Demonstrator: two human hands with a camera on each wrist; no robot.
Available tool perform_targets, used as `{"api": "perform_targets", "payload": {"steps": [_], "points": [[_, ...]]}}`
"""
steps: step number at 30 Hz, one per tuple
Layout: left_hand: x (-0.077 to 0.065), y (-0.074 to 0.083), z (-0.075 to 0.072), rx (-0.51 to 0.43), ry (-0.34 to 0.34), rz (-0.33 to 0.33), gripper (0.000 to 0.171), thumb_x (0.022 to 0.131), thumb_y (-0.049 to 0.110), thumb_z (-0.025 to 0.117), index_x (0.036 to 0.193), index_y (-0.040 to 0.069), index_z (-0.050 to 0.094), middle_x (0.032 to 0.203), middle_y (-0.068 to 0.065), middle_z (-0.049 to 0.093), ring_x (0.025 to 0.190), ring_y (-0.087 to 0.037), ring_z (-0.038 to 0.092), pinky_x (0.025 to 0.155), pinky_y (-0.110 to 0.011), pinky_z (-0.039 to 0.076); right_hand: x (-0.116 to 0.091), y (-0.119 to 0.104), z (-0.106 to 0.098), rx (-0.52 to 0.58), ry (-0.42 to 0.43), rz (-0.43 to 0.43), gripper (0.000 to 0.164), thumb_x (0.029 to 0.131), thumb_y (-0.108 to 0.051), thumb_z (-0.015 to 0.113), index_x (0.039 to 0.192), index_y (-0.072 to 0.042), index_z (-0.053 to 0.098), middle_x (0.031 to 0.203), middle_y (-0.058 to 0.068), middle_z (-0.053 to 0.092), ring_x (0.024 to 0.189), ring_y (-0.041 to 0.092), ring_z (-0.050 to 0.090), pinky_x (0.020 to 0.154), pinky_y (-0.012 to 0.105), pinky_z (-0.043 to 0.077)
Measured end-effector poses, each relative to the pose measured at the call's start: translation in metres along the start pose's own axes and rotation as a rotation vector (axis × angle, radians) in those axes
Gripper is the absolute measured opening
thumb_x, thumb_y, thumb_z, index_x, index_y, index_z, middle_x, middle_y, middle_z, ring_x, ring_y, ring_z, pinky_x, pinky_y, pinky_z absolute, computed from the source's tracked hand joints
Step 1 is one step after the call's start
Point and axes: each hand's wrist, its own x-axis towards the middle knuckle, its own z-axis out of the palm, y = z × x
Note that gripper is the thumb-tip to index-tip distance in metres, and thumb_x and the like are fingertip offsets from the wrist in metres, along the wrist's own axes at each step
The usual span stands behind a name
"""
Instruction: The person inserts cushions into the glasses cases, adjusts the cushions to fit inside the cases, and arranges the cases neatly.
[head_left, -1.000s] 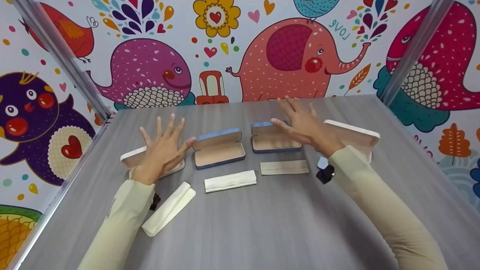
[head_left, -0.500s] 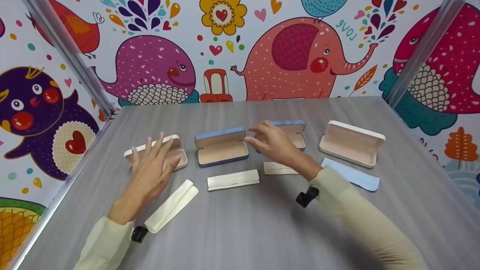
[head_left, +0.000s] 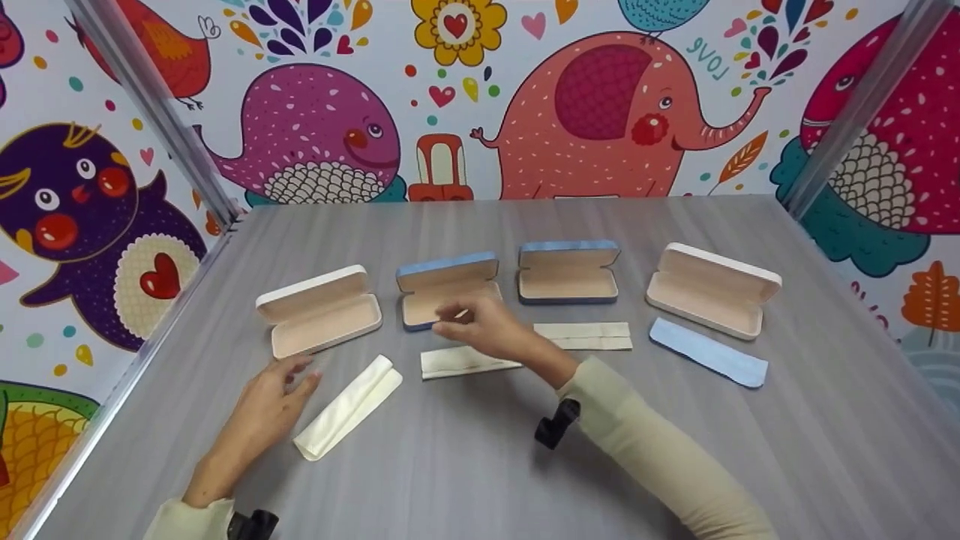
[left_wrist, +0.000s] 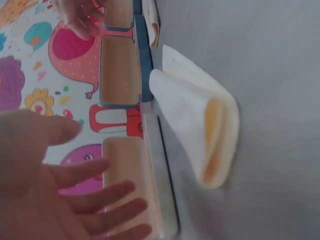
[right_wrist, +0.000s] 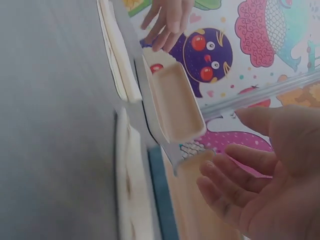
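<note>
My left hand (head_left: 262, 401) hovers with relaxed fingers in front of the left white glasses case (head_left: 326, 328), holding nothing. Close to its right lies a folded cream cloth (head_left: 349, 409). My right hand (head_left: 484, 326), fingers loosely bent and holding nothing, is over the front of the left blue glasses case (head_left: 420, 309). Beneath that hand a second cream cloth (head_left: 457, 362) is partly covered. In the left wrist view the left hand (left_wrist: 65, 185) has its fingers spread apart. In the right wrist view the right hand (right_wrist: 260, 175) shows a bare palm.
A second blue glasses case (head_left: 568, 285) and a second white one (head_left: 709, 300) stand with lids up at the right. Before them lie a beige cloth (head_left: 592, 336) and a light blue cloth (head_left: 709, 352). A patterned wall (head_left: 450, 112) closes off the table's back.
Both hands have drawn back toward the near side from above the cases. The right hand has also swept left, uncovering the right-hand cases and the blue cloth. The cases and cloths stay put.
</note>
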Motion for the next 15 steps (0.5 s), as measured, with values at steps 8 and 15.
{"api": "perform_targets", "payload": {"steps": [8,15], "points": [[-0.001,-0.028,-0.007,-0.058,-0.118,-0.121,0.039,0.101,0.02,0.058,0.126,-0.009,0.06,0.117,-0.029,0.066,0.087,-0.03,0.068,0.073,-0.04,0.055,0.022,-0.005,0.045,0.189,-0.075,0.157,0.023,0.096,-0.015,0.068,0.113,0.001,0.07,0.102,0.017,0.073,0.067,0.01,0.065,0.055,0.022,0.056],[0.0,-0.037,-0.007,-0.196,-0.226,-0.254,0.043,0.099,0.022,0.064,0.126,-0.01,0.06,0.115,-0.026,0.064,0.096,-0.024,0.065,0.072,-0.036,0.06,0.041,-0.007,0.073,0.188,-0.039,0.301,0.015,0.094,-0.013,0.069,0.104,-0.002,0.071,0.089,0.012,0.074,0.049,0.009,0.056,0.041,0.019,0.046]]}}
